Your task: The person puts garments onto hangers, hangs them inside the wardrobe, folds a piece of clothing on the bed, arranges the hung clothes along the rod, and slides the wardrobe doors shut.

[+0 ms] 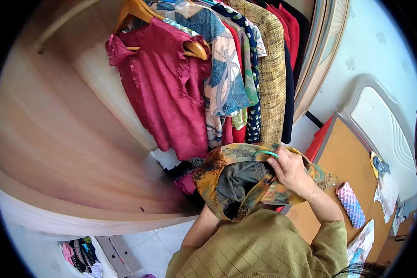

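Observation:
In the head view, my right hand (289, 170) is closed around the green hanger (267, 153) and the cloth beside it. A yellow, orange and green patterned garment (207, 173) hangs from this grip, its dark grey lining (238, 178) showing through an opening. My left forearm (200, 232) reaches up to the garment's lower left side. The cloth hides my left hand, so its fingers do not show. Just beyond the garment, a magenta ruffled blouse (167, 88) hangs on a wooden hanger (197, 49).
Several clothes hang in the wardrobe, among them a yellow tweed coat (268, 69). The curved wooden wardrobe panel (78, 139) is on the left. On the right stands a bed (331, 153) with a white headboard (380, 116) and a patterned foam roller (350, 205). A box of clothes (81, 255) sits lower left.

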Demonstrator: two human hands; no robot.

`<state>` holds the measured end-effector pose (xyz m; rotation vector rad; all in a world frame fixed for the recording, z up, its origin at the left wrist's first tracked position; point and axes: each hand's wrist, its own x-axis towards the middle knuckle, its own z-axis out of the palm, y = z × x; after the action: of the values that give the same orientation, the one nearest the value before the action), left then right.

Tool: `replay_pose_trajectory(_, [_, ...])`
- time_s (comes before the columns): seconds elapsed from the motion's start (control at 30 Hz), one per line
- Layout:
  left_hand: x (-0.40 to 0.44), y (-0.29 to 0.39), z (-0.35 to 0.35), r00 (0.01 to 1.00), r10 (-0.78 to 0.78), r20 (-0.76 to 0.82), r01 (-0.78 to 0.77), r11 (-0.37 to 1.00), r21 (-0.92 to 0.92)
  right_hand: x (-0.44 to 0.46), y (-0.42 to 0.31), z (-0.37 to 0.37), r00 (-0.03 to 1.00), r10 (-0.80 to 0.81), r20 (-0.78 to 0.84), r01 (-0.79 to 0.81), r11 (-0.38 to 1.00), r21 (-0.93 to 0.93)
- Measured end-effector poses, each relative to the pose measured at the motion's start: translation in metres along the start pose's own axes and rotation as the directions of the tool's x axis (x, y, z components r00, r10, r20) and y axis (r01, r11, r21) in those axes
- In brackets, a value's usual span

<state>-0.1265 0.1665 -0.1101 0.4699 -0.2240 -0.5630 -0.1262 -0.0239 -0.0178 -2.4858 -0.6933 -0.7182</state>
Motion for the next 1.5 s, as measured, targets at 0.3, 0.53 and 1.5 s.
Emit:
replay_pose_trajectory(0.3, [-0.016,-0.023,0.028,1.000,-0.006,0.028,0.003,0.995,0.104,0.016,0.003,0.000,0.998,-0.010,-0.061,0.013,0.999,0.048])
replay_pose_trajectory(0.53, [-0.018,-0.002,0.034,1.000,0.006,0.001,-0.006,0.999,0.038,0.013,0.011,-0.002,0.999,0.016,-0.041,-0.013,0.997,0.072])
replay_pose_trajectory(1.5, [0.047,0.014,-0.091,0.980,0.042,-0.196,-0.074,0.985,-0.158,0.009,0.000,-0.003,0.996,-0.076,0.043,0.070,0.988,0.136])
